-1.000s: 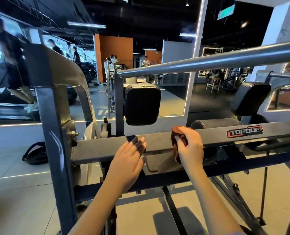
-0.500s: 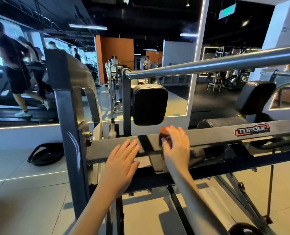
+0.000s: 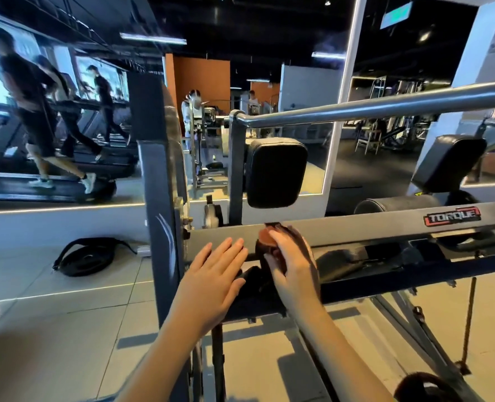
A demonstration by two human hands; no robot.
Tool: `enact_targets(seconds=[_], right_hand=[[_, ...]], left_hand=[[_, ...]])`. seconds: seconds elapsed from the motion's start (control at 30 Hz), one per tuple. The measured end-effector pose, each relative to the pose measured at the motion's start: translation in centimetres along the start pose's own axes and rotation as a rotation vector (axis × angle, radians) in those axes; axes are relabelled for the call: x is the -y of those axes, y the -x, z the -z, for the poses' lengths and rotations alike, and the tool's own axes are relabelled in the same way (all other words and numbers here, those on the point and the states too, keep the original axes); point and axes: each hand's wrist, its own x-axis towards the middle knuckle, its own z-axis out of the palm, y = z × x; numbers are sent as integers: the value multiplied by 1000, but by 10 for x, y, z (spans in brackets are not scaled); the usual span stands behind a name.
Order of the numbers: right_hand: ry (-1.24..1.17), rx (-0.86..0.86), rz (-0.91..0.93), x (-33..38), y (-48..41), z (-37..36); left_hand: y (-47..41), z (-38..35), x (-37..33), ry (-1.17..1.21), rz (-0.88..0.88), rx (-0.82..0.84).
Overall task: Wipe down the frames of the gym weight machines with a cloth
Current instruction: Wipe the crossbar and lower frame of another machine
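Observation:
A grey horizontal frame bar (image 3: pixel 356 227) of the weight machine runs across the middle, marked with a red TORQUE label (image 3: pixel 452 219). My right hand (image 3: pixel 292 262) grips a reddish-brown cloth (image 3: pixel 265 237) and presses it on the bar's front face, left of centre. Just left of it, my left hand (image 3: pixel 214 274) lies flat with straight fingers against the same bar, near the upright post (image 3: pixel 159 216). Most of the cloth is hidden under my right hand.
A round steel rail (image 3: pixel 385 107) crosses above the bar, with black pads (image 3: pixel 275 172) (image 3: pixel 446 162) behind it. A lower dark beam (image 3: pixel 414 278) and diagonal struts sit beneath. A black bag (image 3: pixel 87 256) lies on the tiled floor at left. People run on treadmills beyond.
My right hand has slid the cloth leftward along the bar, closing up on my left hand. My view has shifted left, so the upright post sits nearer the centre.

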Motion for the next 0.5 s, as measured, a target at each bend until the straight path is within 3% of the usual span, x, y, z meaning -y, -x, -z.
enact_targets(seconds=[0.2, 0.4, 0.5], right_hand=[[-10, -144, -204, 25, -42, -10], [53, -67, 201, 35, 2, -26], [37, -90, 92, 43, -33, -28]], left_hand=[[15, 7, 15, -11, 6, 8], [35, 7, 27, 28, 47, -71], [43, 15, 34, 48, 105, -138]])
